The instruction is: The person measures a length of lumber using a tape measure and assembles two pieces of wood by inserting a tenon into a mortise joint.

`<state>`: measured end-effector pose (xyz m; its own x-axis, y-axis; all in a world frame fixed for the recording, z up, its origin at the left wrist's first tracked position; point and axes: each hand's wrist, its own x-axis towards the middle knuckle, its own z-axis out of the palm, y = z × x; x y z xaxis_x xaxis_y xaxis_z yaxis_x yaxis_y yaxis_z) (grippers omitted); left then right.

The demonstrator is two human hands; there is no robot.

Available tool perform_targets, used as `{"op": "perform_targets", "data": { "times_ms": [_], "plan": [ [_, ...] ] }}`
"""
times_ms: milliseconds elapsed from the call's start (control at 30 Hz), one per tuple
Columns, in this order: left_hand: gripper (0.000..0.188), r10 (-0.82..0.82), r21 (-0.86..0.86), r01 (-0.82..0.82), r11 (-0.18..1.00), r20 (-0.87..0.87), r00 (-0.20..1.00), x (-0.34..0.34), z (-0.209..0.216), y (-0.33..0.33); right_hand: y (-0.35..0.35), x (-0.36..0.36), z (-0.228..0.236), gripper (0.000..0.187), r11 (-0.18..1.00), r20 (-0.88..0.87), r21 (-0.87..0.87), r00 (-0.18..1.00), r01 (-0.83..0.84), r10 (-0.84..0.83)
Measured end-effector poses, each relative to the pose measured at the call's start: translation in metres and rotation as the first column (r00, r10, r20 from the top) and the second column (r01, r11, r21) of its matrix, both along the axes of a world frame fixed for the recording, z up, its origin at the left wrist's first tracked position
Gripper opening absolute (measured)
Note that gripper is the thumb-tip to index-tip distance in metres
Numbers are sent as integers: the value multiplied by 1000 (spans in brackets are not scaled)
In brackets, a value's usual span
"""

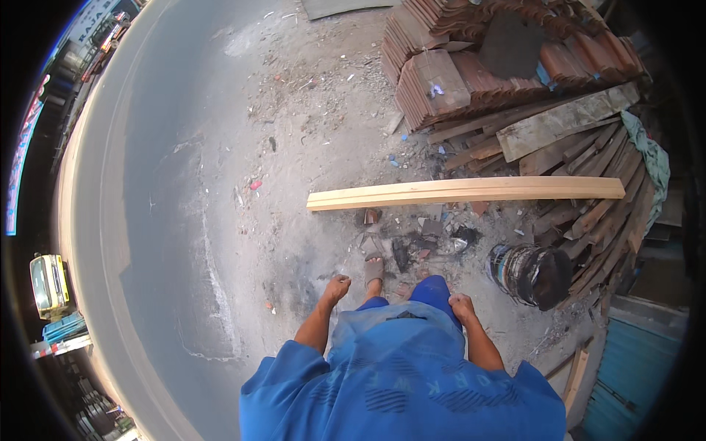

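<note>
My left hand (pixel 339 287) hangs beside my left leg, its fingers curled in, with nothing visible in them. Close to the blue shorts (pixel 432 291) is my right hand (pixel 461 306), also loosely closed and showing nothing in its grip. Ahead of both hands, and apart from them, a long pale wooden beam (pixel 465 193) lies crosswise. Its right end reaches over a heap of old boards. One sandalled foot (pixel 374 269) shows on the dusty ground between my hands and the beam.
Stacked clay roof tiles (pixel 493 81) stand at the far right above weathered boards (pixel 588 154). A blackened bucket (pixel 531 275) lies to my right. Broken rubble (pixel 426 239) litters the ground near my foot. A paved road (pixel 154 220) runs along the left, with a yellow truck (pixel 48 287) beyond.
</note>
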<state>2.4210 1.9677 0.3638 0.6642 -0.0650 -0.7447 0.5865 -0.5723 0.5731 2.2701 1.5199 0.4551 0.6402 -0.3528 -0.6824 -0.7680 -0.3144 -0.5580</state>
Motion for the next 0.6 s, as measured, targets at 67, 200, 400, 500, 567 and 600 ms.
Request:
{"op": "perform_targets", "data": {
  "times_ms": [67,200,400,500,567,600],
  "plan": [
    [40,77,-114,-100,988,-186,980,2,-6,10,-14,8,6,21,984,-15,-1,984,179,-179],
    [22,-46,-160,13,987,-201,979,21,8,25,-36,44,8,23,949,-65,23,947,316,-314],
    [17,-67,-243,3,970,-254,965,106,27,-64,-137,33,-44,25,749,-64,208,773,630,-632],
    [19,26,-172,-70,983,-248,968,147,40,-104,-175,66,-43,28,662,-107,239,697,710,-709],
    [22,25,-190,-79,979,-270,963,176,44,-128,-218,101,-38,31,650,-93,234,682,723,-725],
    [21,52,-136,-91,987,-264,963,173,49,-160,-248,102,-36,33,658,-76,192,679,728,-730]
  ]
}}
